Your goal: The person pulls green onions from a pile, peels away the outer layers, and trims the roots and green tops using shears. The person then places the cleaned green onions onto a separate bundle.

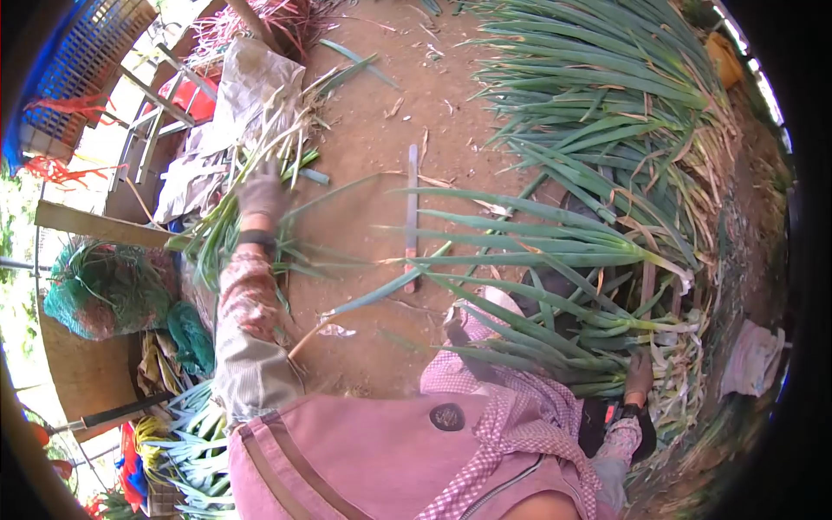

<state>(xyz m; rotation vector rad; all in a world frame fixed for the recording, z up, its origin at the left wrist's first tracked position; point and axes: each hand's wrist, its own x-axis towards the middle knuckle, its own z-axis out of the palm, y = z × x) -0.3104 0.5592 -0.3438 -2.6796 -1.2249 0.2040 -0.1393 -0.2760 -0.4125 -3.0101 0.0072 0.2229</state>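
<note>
My left hand (260, 192), in a grey glove, reaches out to the left and is closed on a bunch of green onions (227, 227) that lies across the dirt beside a white sack (244, 91). My right hand (640, 373), also gloved, is low on the right. It grips the pale stalk ends of several long green onions (555, 334) whose leaves fan leftward over my lap. A pink apron (373, 459) and a checked cloth cover my front.
A big heap of green onions (607, 113) fills the upper right. A long flat metal strip (412, 212) lies on the bare dirt in the middle. At left are a blue crate (78, 61), a green net bag (104, 290), a black-handled knife (113, 414) and more onions (195, 442).
</note>
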